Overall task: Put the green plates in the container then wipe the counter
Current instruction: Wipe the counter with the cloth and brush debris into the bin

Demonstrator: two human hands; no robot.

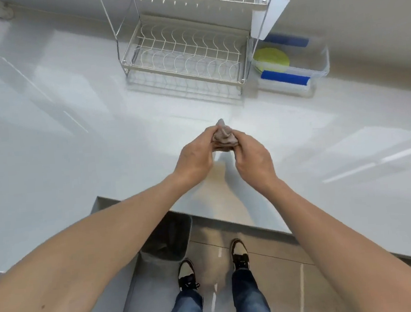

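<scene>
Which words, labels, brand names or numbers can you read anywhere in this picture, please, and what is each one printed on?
None: no readable text shows in this view.
The clear container, its blue handles and the green plates show no label.
The dish rack, the cloth held by the left hand and the right hand, and the counter carry no print.
The shoes are too blurred to show any brand mark.

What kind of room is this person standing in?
Most likely a kitchen. A wire dish rack stands on a long pale counter, a clear container beside it holds green plates, and both hands hold a brownish cloth.
</scene>
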